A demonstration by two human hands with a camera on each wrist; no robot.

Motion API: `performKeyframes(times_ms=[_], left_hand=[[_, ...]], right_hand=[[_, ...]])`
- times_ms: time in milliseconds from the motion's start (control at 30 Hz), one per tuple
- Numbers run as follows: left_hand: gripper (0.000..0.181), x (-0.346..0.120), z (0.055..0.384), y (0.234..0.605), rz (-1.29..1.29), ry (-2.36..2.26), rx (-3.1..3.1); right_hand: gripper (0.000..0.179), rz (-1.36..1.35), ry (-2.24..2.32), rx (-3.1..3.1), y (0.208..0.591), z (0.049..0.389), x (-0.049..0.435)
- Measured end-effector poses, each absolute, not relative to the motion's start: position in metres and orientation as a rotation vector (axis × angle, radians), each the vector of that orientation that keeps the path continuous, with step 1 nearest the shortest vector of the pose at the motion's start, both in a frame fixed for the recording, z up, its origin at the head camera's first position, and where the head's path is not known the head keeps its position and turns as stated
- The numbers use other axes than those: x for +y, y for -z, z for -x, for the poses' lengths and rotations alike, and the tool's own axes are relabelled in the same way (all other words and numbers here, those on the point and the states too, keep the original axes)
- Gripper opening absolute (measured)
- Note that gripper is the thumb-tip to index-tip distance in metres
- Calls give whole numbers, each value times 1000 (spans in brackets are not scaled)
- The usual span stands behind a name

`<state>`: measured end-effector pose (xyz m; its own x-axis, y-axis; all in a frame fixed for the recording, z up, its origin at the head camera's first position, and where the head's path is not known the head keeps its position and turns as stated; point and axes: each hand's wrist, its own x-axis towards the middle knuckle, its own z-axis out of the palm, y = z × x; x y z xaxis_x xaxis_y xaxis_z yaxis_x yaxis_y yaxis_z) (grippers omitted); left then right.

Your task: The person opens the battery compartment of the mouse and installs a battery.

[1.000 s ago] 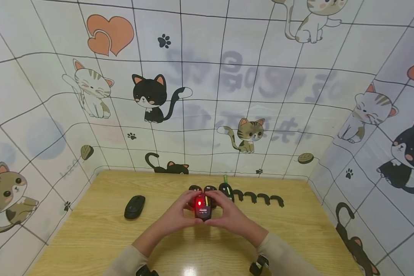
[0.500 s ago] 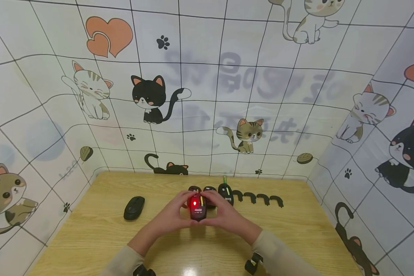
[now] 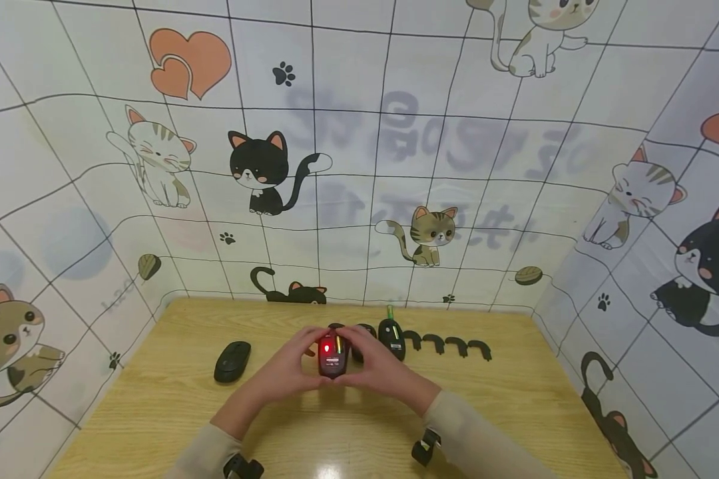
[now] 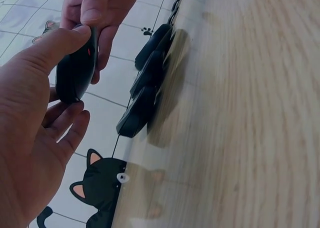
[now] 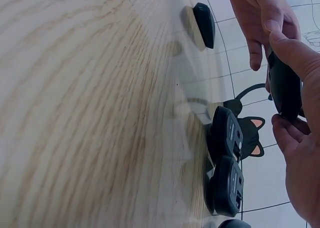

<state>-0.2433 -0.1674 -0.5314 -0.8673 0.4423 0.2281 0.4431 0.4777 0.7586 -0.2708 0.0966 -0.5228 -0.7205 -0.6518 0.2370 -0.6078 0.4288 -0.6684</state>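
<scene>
Both hands hold one black computer mouse [image 3: 333, 358] above the table, its underside turned to the head camera. A red light glows on that underside, and a yellowish strip shows in a slot beside it. My left hand [image 3: 289, 364] pinches the mouse from the left between thumb and fingers. From the right, my right hand [image 3: 385, 362] grips it the same way, the two thumbs meeting at its near end. Both wrist views show the held mouse [image 4: 75, 73] side-on. Behind the hands lies a row of mice, including one underside-up mouse [image 3: 392, 339]; the others are partly hidden.
Another black mouse [image 3: 232, 362] rests on the wooden table [image 3: 174, 399] at the left, top side up. Several curved black pieces [image 3: 434, 342] line up to the right of the mice. A narrow green piece [image 3: 390, 311] sticks up there. A cat-print curtain [image 3: 347, 166] encloses the table.
Both hands have moved left together with the mouse, which stays held between them with its red light on. The other mice and the curved pieces have stayed put.
</scene>
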Motion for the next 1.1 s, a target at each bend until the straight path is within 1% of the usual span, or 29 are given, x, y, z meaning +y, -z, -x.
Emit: performKeyframes(times_ms=[400,667,1100], left_hand=[[93,-184,252,530,760,1275,-2766],[94,-191,259,529,722,1182,-2827],[94,-200,273,529,738,1091,-2856]], right_hand=[[92,1114,1154,2611,521,281,73],[91,1073,1058,2647,520,289,60],[92,1083,947,2710,529,303,47]])
